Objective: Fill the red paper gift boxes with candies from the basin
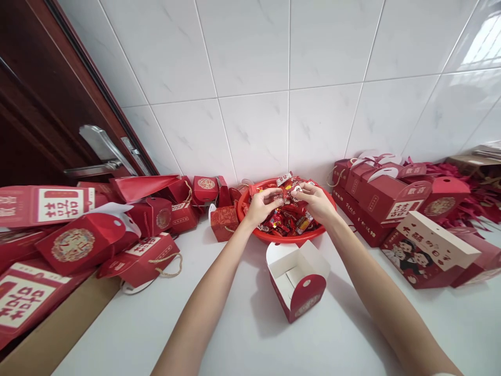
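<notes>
A red basin [299, 239] full of wrapped candies [287, 216] stands against the tiled wall. Over its left half is my left hand [264, 204], its fingers bent and pressed together near the candies; whatever they hold is too small to make out. My right hand [315, 202], over the right half, pinches a small wrapped candy [297, 191] between thumb and fingers. Between my forearms, just in front of the basin, sits a red box [297, 282] with a white inside. Its top flaps are spread and no contents show in it.
Many red gift boxes [146, 256] are piled on the left, some with rope handles, beside a dark door [35, 99]. More boxes [391, 198] and magenta ribbons [477, 193] lie on the right of the white table [242, 334].
</notes>
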{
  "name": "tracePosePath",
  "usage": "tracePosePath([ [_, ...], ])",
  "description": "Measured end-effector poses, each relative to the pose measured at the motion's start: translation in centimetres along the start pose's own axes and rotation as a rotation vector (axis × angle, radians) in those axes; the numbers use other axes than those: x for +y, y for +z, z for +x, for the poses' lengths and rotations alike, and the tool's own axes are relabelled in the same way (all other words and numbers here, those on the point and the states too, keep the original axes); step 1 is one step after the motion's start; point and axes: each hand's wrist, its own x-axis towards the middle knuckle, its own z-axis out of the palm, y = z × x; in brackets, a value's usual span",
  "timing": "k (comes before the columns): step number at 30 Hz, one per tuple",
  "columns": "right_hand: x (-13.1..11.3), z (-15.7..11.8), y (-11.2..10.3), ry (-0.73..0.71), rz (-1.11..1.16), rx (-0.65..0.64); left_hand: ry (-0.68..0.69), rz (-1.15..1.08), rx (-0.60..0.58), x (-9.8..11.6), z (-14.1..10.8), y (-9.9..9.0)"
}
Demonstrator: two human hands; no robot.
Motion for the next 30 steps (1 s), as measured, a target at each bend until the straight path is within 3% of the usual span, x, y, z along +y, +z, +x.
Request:
tracePosePath([
  [6, 0.3, -0.3, 0.6, 0.08, 0.041, -0.028, -0.001, -0.024, -0.033, 0.2, -0.1, 0.0],
  [12, 0.1, -0.1, 0.1, -0.004, -0.002, 0.061, -0.041, -0.002, -0.002, 0.6, -0.2, 0.1],
  [15, -0.2, 0.1, -0.5, -0.055, -0.013, 0.111, -0.042, 0.137, -0.138, 1.2, -0.5, -0.1],
  [20, -1.4, 0.1, -1.4, -0.097, 0.077, 0.154, -0.006, 0.823, -0.513, 3.0, -1.1, 0.0],
  [23, -2.1, -0.1, -1.5, -0.118, 0.091, 0.134, -0.034, 0.999, -0.6, 3.5, -1.1, 0.4],
  [26, -2.5, -0.4, -1.3, -0.116, 0.073, 0.092, -0.088, 0.889, -0.474, 2.9, -0.8, 0.5],
  [30, -2.7, -0.6, -1.2, -0.094, 0.055, 0.055, -0.066, 0.541, -0.23, 1.5, -0.7, 0.2],
])
